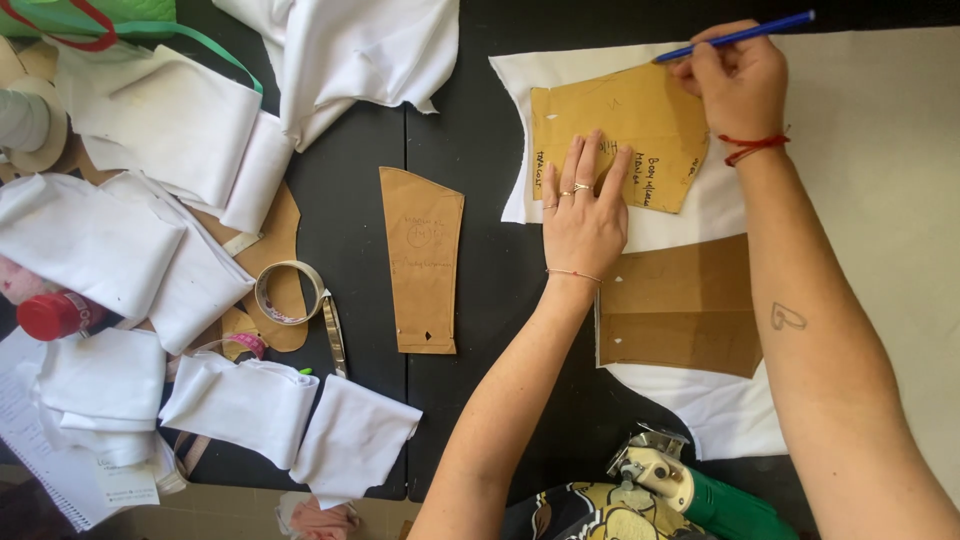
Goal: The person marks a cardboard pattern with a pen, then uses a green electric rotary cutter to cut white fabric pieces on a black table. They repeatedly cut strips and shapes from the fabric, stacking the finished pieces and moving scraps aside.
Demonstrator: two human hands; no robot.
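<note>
The left hand [583, 215] lies flat and open, fingers spread a little, and presses on the brown cardboard pattern piece [620, 130] that lies on the white cloth sheet [880, 180] on the black table [360, 200]. This hand grips nothing; only the palm and the fingers rest on the cardboard (thin rings are visible on some fingers). The right hand [735, 75] is closed around a thin blue pencil [740, 35], and the tip of the pencil touches the cloth at the upper right edge of the pattern piece. A red thread bracelet [752, 147] is around the right wrist. Below the left hand, a second brown cardboard piece [680, 320], bigger and darker, lies on the same cloth. In the middle of the table, well apart from both hands, rests a long narrow brown paper pattern [422, 260]. To the left of it a rolled measuring tape [288, 292] lies near many folded white cloth pieces [240, 400]. At the bottom edge a green electric cutting tool [700, 495] is partly visible.
</note>
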